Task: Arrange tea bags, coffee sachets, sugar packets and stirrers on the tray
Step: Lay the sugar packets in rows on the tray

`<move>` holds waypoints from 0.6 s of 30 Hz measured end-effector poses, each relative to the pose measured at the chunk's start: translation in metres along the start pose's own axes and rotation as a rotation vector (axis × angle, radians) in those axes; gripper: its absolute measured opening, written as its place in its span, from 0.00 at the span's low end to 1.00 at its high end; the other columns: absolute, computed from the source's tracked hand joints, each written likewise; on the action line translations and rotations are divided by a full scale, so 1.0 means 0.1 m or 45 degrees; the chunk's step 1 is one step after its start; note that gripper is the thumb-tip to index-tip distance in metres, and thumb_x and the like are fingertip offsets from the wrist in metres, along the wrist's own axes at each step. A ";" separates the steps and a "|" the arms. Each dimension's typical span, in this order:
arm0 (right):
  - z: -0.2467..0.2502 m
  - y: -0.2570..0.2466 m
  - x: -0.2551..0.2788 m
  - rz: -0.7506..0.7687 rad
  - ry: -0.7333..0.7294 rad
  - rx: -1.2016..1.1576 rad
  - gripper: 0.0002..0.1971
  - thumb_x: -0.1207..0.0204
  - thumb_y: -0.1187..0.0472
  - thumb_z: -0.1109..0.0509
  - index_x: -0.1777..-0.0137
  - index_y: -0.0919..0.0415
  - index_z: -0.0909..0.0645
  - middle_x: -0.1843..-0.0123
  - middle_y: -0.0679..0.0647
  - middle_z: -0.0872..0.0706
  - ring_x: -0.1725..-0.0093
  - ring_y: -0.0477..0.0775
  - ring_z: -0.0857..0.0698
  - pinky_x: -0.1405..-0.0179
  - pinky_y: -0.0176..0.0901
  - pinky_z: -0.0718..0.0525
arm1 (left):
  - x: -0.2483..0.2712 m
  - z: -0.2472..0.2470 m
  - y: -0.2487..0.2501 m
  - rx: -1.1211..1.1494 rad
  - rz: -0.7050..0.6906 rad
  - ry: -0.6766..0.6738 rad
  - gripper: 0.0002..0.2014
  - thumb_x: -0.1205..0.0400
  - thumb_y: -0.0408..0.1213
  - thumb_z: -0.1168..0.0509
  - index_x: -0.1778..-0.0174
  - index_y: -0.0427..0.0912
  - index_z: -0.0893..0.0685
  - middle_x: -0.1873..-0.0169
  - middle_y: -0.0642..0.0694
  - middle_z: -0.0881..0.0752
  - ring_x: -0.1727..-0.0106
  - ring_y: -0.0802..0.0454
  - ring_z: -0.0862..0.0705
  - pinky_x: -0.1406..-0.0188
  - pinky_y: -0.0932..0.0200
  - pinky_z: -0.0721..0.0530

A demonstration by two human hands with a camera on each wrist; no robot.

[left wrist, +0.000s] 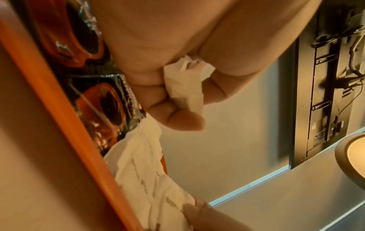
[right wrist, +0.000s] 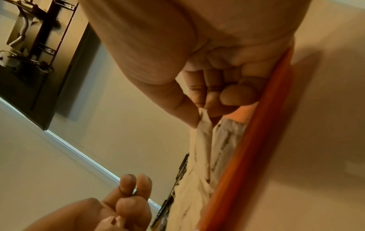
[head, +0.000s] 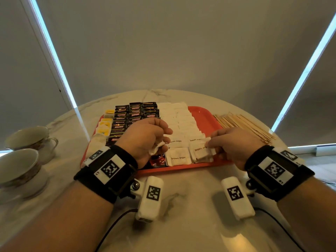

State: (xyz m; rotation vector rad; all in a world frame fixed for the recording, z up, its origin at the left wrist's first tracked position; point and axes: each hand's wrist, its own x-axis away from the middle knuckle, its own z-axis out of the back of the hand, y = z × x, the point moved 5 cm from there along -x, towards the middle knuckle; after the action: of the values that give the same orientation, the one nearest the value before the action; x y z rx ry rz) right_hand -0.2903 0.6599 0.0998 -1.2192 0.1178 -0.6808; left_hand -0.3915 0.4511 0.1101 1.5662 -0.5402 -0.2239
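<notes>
The right hand (head: 230,142) pinches a sugar packet (head: 204,150) by its edge, just over the tray's (head: 205,117) near corner, while the left hand (head: 145,137) clenches a spare packet (left wrist: 184,87) in its curled fingers. Held so thinly, the pinched packet could slip or drag the neighbouring packets beneath the grip askew. The left fist, I judge, may crumple its packet.

Both forearms reach forward side by side, left hand (head: 145,140) curled in a closed grip, right hand (head: 231,144) pinching.

Marble table (head: 190,188) (round) with red tray (head: 205,117), stirrers (head: 243,124), two cups (head: 20,157)
</notes>
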 end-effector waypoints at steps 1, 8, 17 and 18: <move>-0.01 0.00 0.00 0.002 -0.002 0.038 0.03 0.25 0.68 0.21 0.52 0.63 0.11 0.64 0.57 0.13 0.66 0.54 0.17 0.64 0.44 0.14 | 0.00 -0.01 0.00 0.004 0.010 -0.001 0.18 0.20 0.14 0.47 0.52 0.37 0.16 0.53 0.41 0.11 0.61 0.49 0.18 0.76 0.58 0.18; -0.04 -0.02 -0.01 0.019 -0.015 0.301 0.06 0.29 0.63 0.16 0.54 0.58 0.09 0.59 0.57 0.08 0.65 0.49 0.15 0.67 0.39 0.14 | 0.02 -0.05 -0.03 -0.019 0.016 0.004 0.21 0.24 0.11 0.51 0.56 0.35 0.17 0.50 0.37 0.13 0.57 0.46 0.17 0.75 0.56 0.17; -0.13 -0.25 0.13 0.365 0.127 0.167 0.02 0.23 0.60 0.23 0.57 0.52 0.10 0.62 0.47 0.08 0.63 0.46 0.11 0.58 0.47 0.10 | 0.06 -0.09 -0.01 -0.005 -0.030 -0.059 0.25 0.24 0.04 0.51 0.54 0.37 0.18 0.45 0.37 0.14 0.52 0.45 0.10 0.60 0.48 0.05; -0.19 -0.25 0.14 0.340 0.052 0.169 0.03 0.22 0.61 0.24 0.56 0.55 0.09 0.62 0.49 0.08 0.64 0.47 0.11 0.56 0.48 0.09 | 0.07 -0.09 -0.01 -0.005 -0.030 -0.062 0.25 0.24 0.04 0.51 0.54 0.36 0.18 0.45 0.37 0.14 0.51 0.45 0.10 0.57 0.46 0.04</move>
State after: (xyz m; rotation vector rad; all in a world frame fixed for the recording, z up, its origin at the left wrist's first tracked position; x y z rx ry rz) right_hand -0.2982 0.6325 0.1186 -1.0391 0.2610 -0.4727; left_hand -0.3811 0.4560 0.1108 1.5668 -0.5595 -0.2814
